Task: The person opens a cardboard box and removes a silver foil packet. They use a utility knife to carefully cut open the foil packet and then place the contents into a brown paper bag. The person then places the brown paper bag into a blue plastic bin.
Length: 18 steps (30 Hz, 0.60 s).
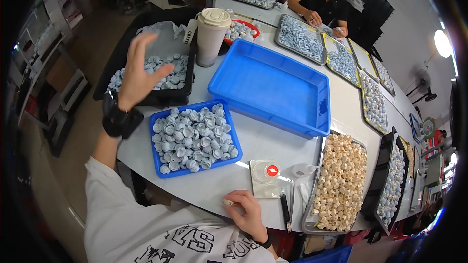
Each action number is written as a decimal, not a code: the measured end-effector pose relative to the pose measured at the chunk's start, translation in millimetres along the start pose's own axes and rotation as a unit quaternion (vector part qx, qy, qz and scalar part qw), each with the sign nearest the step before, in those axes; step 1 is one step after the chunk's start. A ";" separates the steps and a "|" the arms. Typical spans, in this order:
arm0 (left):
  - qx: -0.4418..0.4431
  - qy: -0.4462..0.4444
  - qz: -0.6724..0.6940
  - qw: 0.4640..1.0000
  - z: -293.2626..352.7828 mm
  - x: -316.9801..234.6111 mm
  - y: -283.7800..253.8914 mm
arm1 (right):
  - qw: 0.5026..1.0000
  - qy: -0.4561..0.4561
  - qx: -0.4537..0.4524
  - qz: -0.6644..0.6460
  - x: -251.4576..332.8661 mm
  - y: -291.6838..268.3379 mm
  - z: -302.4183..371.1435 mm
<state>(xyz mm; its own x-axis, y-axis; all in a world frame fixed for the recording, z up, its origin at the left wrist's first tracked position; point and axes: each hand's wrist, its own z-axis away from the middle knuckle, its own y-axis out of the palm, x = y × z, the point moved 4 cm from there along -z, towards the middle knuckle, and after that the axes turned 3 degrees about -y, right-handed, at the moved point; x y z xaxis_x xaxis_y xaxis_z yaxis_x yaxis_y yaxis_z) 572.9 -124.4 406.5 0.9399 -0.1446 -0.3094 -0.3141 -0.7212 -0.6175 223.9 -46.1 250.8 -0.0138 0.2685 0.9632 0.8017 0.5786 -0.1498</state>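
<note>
My left hand, fingers spread and holding nothing, is over the front left part of a black bin. Small pale blue cup-shaped pieces lie in that bin beside a sheet of clear plastic. At the table's near edge my right hand pinches a small cream-coloured piece between thumb and fingers. Between the hands stands a shallow blue tray heaped with hollow pale blue pieces. Closest to my right hand on the table is a clear square holder with a round red-marked top.
A larger blue bin and a lidded cup stand beyond the tray. Right of my hand are a squeeze bottle, tweezers, a black pen-like tool and a metal tray of cream pieces. Across the table a person works.
</note>
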 end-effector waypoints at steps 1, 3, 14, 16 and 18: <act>0.003 0.037 0.019 0.999 -31.3 -10.9 7.7 | 1.000 0.001 -0.003 0.006 -0.3 -3.1 0.5; 0.047 0.069 -0.010 0.996 -91.8 -23.8 32.8 | 1.000 0.006 -0.006 0.017 0.5 -8.4 1.5; 0.330 -0.052 -0.205 0.920 -181.9 26.7 157.6 | 0.997 0.062 0.016 -0.040 9.4 1.2 -3.2; 0.315 -0.057 -0.180 0.930 -178.2 29.5 156.2 | 0.996 0.069 0.017 -0.053 8.4 2.5 -1.1; 0.297 -0.070 -0.161 0.939 -174.1 30.8 156.0 | 0.995 0.077 0.021 -0.059 7.9 5.6 1.9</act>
<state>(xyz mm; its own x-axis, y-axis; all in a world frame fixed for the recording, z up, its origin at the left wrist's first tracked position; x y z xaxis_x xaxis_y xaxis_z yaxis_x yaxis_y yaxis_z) 576.1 -359.3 426.6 0.9852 0.1364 -0.1036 -0.0749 -0.2010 -0.9767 227.2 -39.3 257.2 -0.0129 0.0771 0.9969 0.7743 0.6316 -0.0388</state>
